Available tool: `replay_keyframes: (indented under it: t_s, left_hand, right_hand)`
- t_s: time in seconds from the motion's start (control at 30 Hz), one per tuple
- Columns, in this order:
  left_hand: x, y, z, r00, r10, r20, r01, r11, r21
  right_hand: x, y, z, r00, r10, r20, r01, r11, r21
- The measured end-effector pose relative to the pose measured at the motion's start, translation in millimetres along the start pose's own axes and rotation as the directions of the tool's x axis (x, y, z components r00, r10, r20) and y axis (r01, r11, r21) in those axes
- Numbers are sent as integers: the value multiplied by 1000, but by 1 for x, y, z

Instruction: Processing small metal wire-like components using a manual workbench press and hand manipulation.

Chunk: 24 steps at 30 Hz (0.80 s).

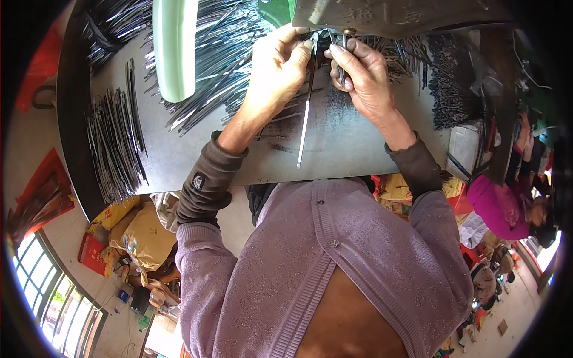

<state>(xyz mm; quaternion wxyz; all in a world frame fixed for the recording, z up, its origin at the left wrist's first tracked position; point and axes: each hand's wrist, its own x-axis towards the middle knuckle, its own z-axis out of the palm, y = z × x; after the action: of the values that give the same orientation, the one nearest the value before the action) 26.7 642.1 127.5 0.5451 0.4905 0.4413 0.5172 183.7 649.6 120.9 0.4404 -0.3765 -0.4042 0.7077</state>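
Observation:
Near the far edge of the table, my left hand (pixel 277 68) pinches the upper end of a long, thin metal strip (pixel 307 107) between thumb and fingers. The strip slants down toward me over the tabletop, its lower end free. Close beside it, my right hand (pixel 367 74) has its fingers curled around a slim, dark metal piece (pixel 343 56); its exact kind is hard to make out. Both sets of fingertips meet under the edge of a worn metal plate (pixel 382 15), which partly hides what they touch.
Heaps of similar strips (pixel 215 77) cover the table's left side, with a neater bundle (pixel 113 143) at the near left. A pale green trough (pixel 174 53) lies over them. Many small dark pieces (pixel 453 83) are piled at right. A person in magenta (pixel 495 203) sits far right.

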Motion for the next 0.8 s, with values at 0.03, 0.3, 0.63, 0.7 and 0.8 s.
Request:
replay_keyframes:
  t_s: [0.03, 0.3, 0.63, 0.7, 0.8]
  left_hand:
    - [0, 1, 0, 1000, -6, 0, 6, 1000, 12]
    - [0, -1, 2, 1000, -29, -4, 28, 997, -71]
    - [-3, -3, 4, 999, -2, -50, 2, 1000, -19]
    - [-3, -2, 5, 999, 7, -51, -8, 1000, -17]
    - [-2, 2, 8, 998, 28, -50, -29, 999, -24]
  right_hand:
    - [0, 0, -1, 1000, -2, 4, 2, 1000, -3]
    - [-1, 2, -1, 1000, -21, -15, 21, 999, -38]
    - [-2, 4, 7, 999, -42, -30, 39, 995, -95]
    - [-1, 5, 7, 998, -53, -37, 48, 992, -120]
    - [-1, 3, 7, 998, -36, -54, 30, 994, -102]
